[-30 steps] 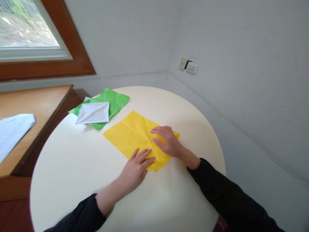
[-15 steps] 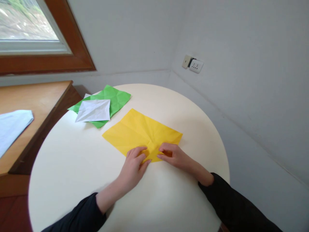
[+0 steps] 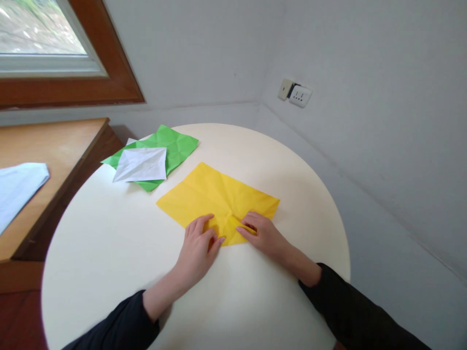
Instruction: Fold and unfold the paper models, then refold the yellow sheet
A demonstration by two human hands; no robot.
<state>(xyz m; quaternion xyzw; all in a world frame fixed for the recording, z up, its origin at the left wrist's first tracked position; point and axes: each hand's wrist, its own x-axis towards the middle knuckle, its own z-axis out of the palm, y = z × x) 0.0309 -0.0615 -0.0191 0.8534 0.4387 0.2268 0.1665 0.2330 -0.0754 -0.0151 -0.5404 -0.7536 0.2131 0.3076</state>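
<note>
Left hand (image 3: 196,250) and right hand (image 3: 265,234) on plain, creased yellow paper (image 3: 211,192)

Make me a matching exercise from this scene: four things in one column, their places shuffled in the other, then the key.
Things
1. Yellow sheet
2. Creased white sheet
3. White socket
4. Pale blue item

Places
A. On the wall
B. On the wooden surface
C. At the fingers of the left hand and right hand
D. On top of the green sheet

Pairs: 1-C, 2-D, 3-A, 4-B
</note>
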